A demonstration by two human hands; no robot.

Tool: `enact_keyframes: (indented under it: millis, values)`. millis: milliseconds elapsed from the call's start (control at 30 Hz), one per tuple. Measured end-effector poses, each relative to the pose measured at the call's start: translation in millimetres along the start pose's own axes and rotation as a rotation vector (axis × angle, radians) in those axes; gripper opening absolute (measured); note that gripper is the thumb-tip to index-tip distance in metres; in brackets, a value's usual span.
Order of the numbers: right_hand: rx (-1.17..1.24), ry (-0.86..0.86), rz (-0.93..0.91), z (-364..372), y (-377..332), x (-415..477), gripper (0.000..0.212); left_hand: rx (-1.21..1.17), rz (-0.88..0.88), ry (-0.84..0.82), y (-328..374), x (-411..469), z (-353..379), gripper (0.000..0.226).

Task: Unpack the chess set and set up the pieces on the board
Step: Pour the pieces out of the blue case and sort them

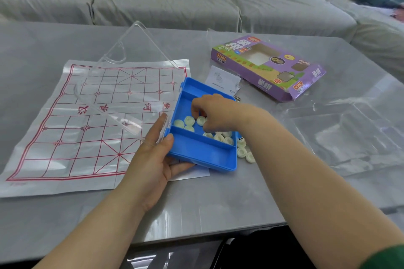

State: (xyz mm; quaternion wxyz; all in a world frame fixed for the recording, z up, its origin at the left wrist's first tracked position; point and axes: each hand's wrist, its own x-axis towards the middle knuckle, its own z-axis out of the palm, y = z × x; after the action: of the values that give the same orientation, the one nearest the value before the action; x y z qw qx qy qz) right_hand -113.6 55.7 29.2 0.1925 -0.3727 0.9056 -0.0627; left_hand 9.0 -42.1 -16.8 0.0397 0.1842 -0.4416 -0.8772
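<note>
A grey table (218, 203) bears a flat red-lined paper board (72, 137); at its edge, the left hand (150, 166) grips an open blue box (196, 155), thumb on rim. The right hand (216, 113) dips curled fingers among cream pieces (189, 120) inside; whether it holds one cannot be told.

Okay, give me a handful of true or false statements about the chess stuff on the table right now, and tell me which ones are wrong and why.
1. The left hand holds the blue case at its near left corner. True.
2. The right hand reaches into the case among the pale pieces. True.
3. Several pieces already stand on the board sheet. False: no pieces are on it.
4. The clear lid is shut over the case. False: it is swung open and hangs over the board sheet.
5. The purple box lies on the table beyond the case, to its right. True.
</note>
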Motion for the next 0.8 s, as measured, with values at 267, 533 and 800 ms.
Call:
enact_keyframes:
  millis: [267,533,800]
  values:
    - [0.074,0.058,-0.014,-4.2,8.2,-5.9,0.017,0.012,-0.020,0.005,0.3,-0.9,2.1,0.043]
    - [0.392,0.337,0.083,3.0,42.1,-28.2,0.014,0.050,0.068,0.012,8.6,0.3,-0.8,0.043]
    - [0.356,0.301,0.256,26.6,59.1,-42.4,0.019,0.145,0.127,0.063,13.5,1.1,-2.6,0.047]
